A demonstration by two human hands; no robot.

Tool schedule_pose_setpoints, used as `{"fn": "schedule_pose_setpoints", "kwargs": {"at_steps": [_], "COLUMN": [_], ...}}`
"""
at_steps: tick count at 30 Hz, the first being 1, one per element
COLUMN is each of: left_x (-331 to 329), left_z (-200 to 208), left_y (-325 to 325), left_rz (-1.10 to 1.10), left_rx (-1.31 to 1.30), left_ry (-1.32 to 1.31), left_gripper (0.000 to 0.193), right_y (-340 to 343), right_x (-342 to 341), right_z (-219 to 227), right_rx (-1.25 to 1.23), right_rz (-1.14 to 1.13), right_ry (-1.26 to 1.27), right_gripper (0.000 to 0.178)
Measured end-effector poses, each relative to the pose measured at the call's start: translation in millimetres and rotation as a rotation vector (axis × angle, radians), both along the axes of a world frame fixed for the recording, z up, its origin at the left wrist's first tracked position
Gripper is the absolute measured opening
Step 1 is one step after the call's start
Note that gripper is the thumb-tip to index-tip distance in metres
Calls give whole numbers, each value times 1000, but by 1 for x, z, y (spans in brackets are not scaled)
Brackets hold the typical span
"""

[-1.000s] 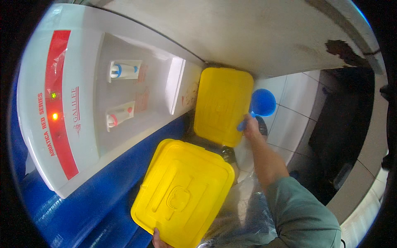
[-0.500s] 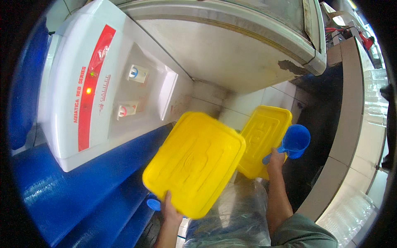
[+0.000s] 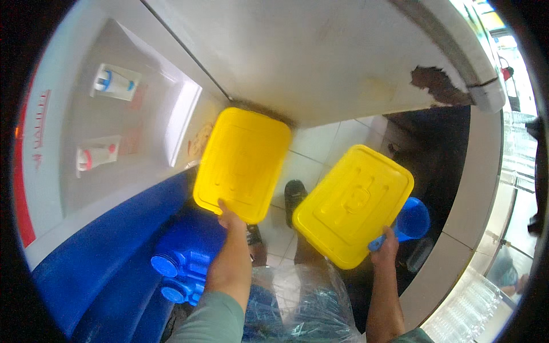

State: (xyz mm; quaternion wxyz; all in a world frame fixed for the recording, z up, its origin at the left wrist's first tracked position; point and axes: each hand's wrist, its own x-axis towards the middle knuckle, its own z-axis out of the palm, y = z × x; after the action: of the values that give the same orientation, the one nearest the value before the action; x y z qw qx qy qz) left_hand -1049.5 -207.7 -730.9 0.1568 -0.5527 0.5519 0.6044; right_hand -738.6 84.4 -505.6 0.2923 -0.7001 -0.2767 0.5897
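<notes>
Two yellow rectangular plastic lids are in front of me. My left hand (image 3: pixel 230 218) grips the lower edge of the left yellow lid (image 3: pixel 242 163), its thumb lying on top. That lid is held out near the corner between the water dispenser and the pale cabinet. My right hand (image 3: pixel 386 249) is closed round the handle of a blue dipper (image 3: pixel 413 219). The right yellow lid (image 3: pixel 353 206), with a raised pattern, lies against this same hand at its lower right edge; the fingers beneath are hidden.
A white water dispenser (image 3: pixel 128 43) stands at left. Below it are large blue water jugs (image 3: pixel 103 246) with blue caps. A pale, rust-chipped cabinet (image 3: pixel 320 51) rises ahead. A tiled ledge (image 3: pixel 452 251) curves along the right, with clear plastic cups (image 3: pixel 466 303) beyond. My shoe (image 3: pixel 295 197) shows on the tiled floor.
My left hand has carried its lid forward, away from me toward the corner. The right lid has come nearer and shows more fully. The view has shifted closer to the dispenser and cabinet.
</notes>
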Motion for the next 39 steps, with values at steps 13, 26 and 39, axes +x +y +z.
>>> {"fn": "schedule_pose_setpoints", "kwargs": {"at_steps": [13, 26, 39], "left_x": [11, -6, -43], "left_z": [17, 206, 234], "left_y": [-43, -109, -89], "left_rz": [-1081, -1143, -925], "left_rx": [26, -382, -558], "left_ry": [-113, 268, 485], "left_gripper": [90, 42, 41], "right_y": [-52, -121, -99], "right_x": [-63, -148, -166], "right_z": [33, 24, -35], "right_rx": [-157, -246, -271], "right_rz": [116, 467, 680], "right_ry": [78, 269, 157], "right_gripper": [34, 36, 27]}}
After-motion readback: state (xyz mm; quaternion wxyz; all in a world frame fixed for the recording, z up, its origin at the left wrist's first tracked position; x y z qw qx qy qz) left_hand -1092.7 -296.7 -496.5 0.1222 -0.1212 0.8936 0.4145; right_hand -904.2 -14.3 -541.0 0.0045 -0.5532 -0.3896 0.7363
